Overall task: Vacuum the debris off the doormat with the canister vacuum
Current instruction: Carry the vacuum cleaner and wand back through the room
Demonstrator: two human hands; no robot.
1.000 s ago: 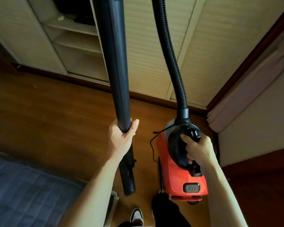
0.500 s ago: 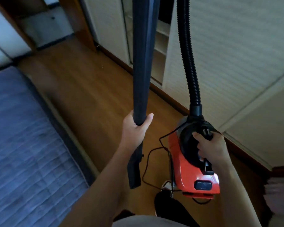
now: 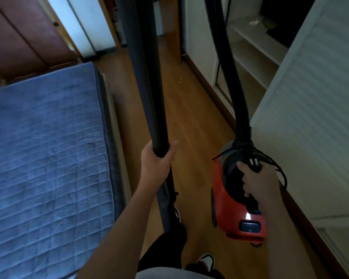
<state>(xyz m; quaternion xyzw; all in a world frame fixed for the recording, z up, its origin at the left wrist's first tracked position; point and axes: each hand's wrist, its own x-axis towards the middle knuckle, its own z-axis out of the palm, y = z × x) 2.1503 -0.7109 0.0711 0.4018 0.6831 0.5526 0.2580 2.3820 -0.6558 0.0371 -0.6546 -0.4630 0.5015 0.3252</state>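
Note:
I carry a red canister vacuum (image 3: pixel 224 202) above the wooden floor, my right hand (image 3: pixel 259 183) shut on its black top handle together with the plug and a loop of black cord (image 3: pixel 278 172). A ribbed black hose (image 3: pixel 228 63) rises from the canister out of the top of the view. My left hand (image 3: pixel 156 163) is shut around the black wand tube (image 3: pixel 143 73), which stands almost upright; its lower end hangs beside my leg. No doormat is in view.
A blue quilted mattress (image 3: pixel 44 148) fills the left. A strip of wooden floor (image 3: pixel 189 117) runs ahead to a doorway (image 3: pixel 161 17). White louvred closet doors (image 3: pixel 314 109) and open shelves (image 3: pixel 254 53) line the right. My feet show at the bottom.
The view has swung left, from the closet to along the floor strip towards the doorway. The mattress now fills the left. Both hands keep the same hold on wand and canister.

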